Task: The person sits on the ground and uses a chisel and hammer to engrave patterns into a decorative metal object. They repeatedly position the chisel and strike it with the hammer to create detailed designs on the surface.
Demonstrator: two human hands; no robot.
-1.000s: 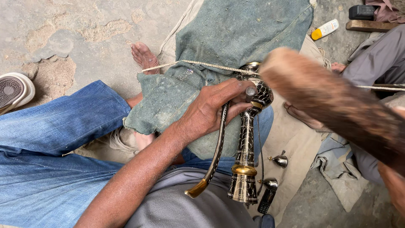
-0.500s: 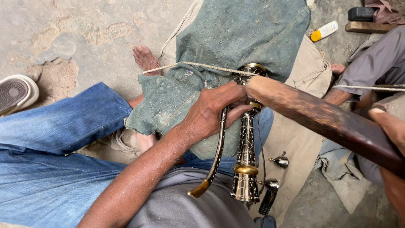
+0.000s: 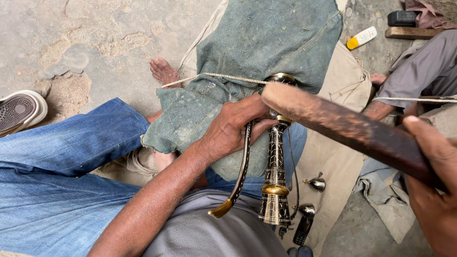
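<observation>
Engraved black-and-brass stem (image 3: 275, 176) stood near-upright at centre frame, with top end pressed against grey-green cloth bundle (image 3: 266, 43), base down by grey shirt. Clasped near the top by left hand (image 3: 233, 131), fingers closed round it along with curved dark rod (image 3: 239, 171) ending in a brass tip. Wooden club (image 3: 342, 126) ran in from the right, blunt end at the stem's top; touching or just above, could not tell. Gripped at far end by right hand (image 3: 435, 190), thumb over the handle, lower right of frame. Looked like a tapping or seating step on the stem's top. Next move probably called for a steady left-hand hold and a square, light hit clear of the fingers. Taut cord (image 3: 214, 77) lay across the cloth. Small metal bell-shaped pieces (image 3: 316, 183) lay right of the stem on tan sheet (image 3: 333, 157). Blue jeans (image 3: 57, 166) at left, another person's grey-trousered leg (image 3: 423, 71) upper right.
</observation>
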